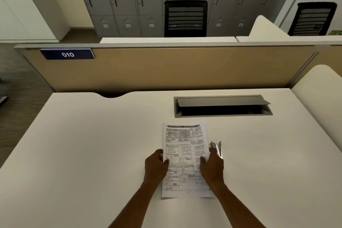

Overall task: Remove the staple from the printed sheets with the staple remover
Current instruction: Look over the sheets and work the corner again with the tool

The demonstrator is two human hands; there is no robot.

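Print covers the printed sheets (185,157), which lie flat on the white desk (92,144) between the two hands. The left hand (156,164) holds the left edge, thumb on top. The right hand (212,166) holds the right edge the same way. The shiny staple remover (217,146) lies just beside the sheets, by the right fingers; whether they touch is unclear. Behind are an open cable box (222,106), a tan wall (166,68), grey lockers (122,2) and a black chair (185,18).
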